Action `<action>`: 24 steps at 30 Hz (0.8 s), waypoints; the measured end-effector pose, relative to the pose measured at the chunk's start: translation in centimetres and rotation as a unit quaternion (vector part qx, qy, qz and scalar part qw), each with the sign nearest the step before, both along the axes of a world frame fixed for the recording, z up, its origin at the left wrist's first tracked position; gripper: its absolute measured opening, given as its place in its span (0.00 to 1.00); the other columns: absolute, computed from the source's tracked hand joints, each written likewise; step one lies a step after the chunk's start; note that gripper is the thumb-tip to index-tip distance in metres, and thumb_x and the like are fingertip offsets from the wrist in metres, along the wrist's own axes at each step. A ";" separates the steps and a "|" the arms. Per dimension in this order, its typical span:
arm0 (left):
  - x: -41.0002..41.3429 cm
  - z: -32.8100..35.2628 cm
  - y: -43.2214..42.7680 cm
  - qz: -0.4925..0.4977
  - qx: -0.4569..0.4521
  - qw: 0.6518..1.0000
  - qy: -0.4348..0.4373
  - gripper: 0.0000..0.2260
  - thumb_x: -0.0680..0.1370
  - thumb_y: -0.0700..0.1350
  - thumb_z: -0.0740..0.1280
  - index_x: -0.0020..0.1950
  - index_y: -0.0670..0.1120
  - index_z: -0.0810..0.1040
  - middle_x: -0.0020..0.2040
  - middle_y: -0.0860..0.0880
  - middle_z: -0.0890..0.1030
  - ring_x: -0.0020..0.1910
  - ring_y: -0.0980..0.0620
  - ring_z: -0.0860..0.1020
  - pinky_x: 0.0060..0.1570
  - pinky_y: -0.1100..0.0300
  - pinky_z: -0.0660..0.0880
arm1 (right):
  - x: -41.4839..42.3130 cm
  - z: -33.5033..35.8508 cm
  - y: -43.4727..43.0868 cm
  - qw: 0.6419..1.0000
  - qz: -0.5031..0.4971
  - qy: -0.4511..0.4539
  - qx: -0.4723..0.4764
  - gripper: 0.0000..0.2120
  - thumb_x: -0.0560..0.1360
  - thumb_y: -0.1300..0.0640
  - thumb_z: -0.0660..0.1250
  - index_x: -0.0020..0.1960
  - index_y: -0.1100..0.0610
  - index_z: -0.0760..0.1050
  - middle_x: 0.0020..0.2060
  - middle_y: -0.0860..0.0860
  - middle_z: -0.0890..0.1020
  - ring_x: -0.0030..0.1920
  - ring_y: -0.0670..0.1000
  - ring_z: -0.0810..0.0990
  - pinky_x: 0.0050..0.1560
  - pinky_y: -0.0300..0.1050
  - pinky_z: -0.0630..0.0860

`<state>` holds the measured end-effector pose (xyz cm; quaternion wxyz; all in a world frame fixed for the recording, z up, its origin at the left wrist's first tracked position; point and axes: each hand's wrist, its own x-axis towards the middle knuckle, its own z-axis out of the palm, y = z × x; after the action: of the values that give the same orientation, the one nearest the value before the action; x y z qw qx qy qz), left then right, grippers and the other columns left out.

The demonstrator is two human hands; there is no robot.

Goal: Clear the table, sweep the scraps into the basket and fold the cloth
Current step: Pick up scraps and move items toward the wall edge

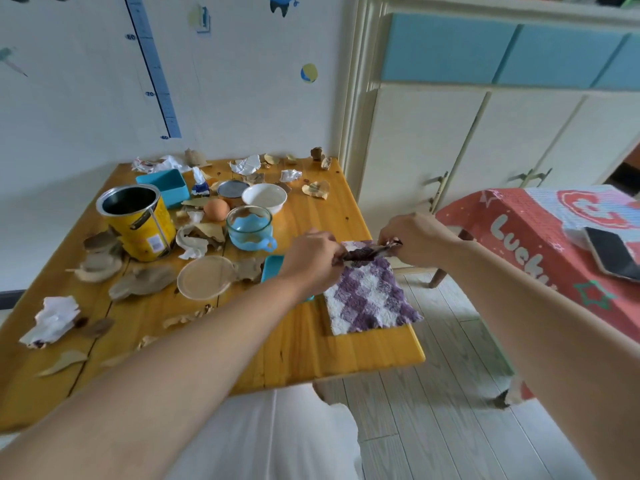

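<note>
A purple and white checked cloth (370,299) lies at the right edge of the wooden table (294,358). My left hand (313,259) pinches its far left corner and my right hand (415,239) pinches its far right corner, lifting that far edge off the table. Paper and leaf scraps (55,322) are strewn over the tabletop. A yellow tin can (138,223), a glass cup with a blue holder (250,228), a white bowl (265,198), an egg (216,209), a blue box (166,187) and a clear lid (206,277) stand among them. No basket shows.
A blue tray (272,268) lies partly hidden under my left hand. A red patterned box (519,237) with a phone (611,252) on it stands to the right. White cabinets (485,143) rise behind, and a pale wooden floor lies below the table's right edge.
</note>
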<state>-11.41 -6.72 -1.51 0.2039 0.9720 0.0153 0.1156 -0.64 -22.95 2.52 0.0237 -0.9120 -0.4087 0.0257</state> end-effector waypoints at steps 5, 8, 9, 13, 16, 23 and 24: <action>-2.1 -1.1 -1.0 -0.042 0.034 0.999 -0.007 0.09 0.74 0.42 0.64 0.50 0.43 0.83 0.45 0.45 0.80 0.49 0.45 0.72 0.49 0.51 0.73 | -2.0 -1.5 -1.4 1.000 -0.002 0.004 -0.014 0.10 0.74 0.62 0.64 0.52 0.52 0.80 0.48 0.51 0.80 0.48 0.54 0.78 0.45 0.45 0.75; -3.1 -1.9 -1.1 -0.086 0.086 0.992 -0.047 0.07 0.71 0.43 0.66 0.41 0.44 0.84 0.35 0.46 0.79 0.40 0.44 0.75 0.40 0.53 0.75 | -3.1 -2.0 -2.0 0.999 0.000 0.015 -0.033 0.13 0.73 0.65 0.63 0.51 0.52 0.79 0.43 0.48 0.76 0.44 0.51 0.76 0.40 0.43 0.73; -3.3 -2.3 -1.0 -0.102 0.110 0.987 -0.051 0.07 0.68 0.42 0.66 0.39 0.45 0.84 0.32 0.46 0.79 0.36 0.44 0.76 0.36 0.53 0.76 | -3.4 -2.2 -2.1 0.999 0.002 0.018 -0.039 0.14 0.73 0.65 0.62 0.52 0.51 0.79 0.42 0.46 0.75 0.43 0.50 0.76 0.38 0.42 0.72; -3.9 -3.4 -0.5 -0.156 0.217 0.961 -0.068 0.07 0.64 0.39 0.71 0.40 0.49 0.85 0.28 0.49 0.76 0.31 0.46 0.76 0.31 0.59 0.73 | -4.4 -3.8 -2.5 0.998 0.008 0.027 -0.047 0.18 0.71 0.66 0.62 0.55 0.49 0.78 0.49 0.48 0.80 0.48 0.52 0.79 0.43 0.46 0.78; -4.2 -3.9 -0.7 -0.196 0.292 0.932 -0.091 0.14 0.70 0.41 0.60 0.42 0.52 0.85 0.27 0.51 0.75 0.30 0.49 0.76 0.29 0.64 0.67 | -5.0 -4.9 -2.7 0.997 0.016 0.037 -0.072 0.18 0.71 0.64 0.64 0.57 0.49 0.77 0.52 0.48 0.80 0.51 0.53 0.79 0.48 0.49 0.79; -5.1 -3.7 -1.4 -0.192 0.312 0.930 -0.024 0.12 0.63 0.45 0.64 0.43 0.50 0.82 0.35 0.48 0.79 0.36 0.48 0.77 0.37 0.58 0.72 | -4.9 -4.4 -2.6 0.995 -0.007 0.094 -0.037 0.09 0.72 0.55 0.62 0.49 0.51 0.79 0.43 0.48 0.81 0.43 0.51 0.79 0.45 0.48 0.79; -5.1 -3.6 -1.3 -0.189 0.294 0.937 -0.017 0.13 0.65 0.45 0.62 0.45 0.49 0.83 0.37 0.47 0.80 0.38 0.46 0.78 0.39 0.56 0.73 | -4.7 -4.4 -2.3 0.996 -0.014 0.086 -0.016 0.09 0.73 0.56 0.61 0.47 0.54 0.80 0.42 0.50 0.82 0.42 0.52 0.80 0.44 0.49 0.79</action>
<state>-16.52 -8.02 -5.12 -0.0726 0.9714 -0.2068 0.0910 -5.34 -25.26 -1.85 0.0443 -0.9121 -0.3921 0.1109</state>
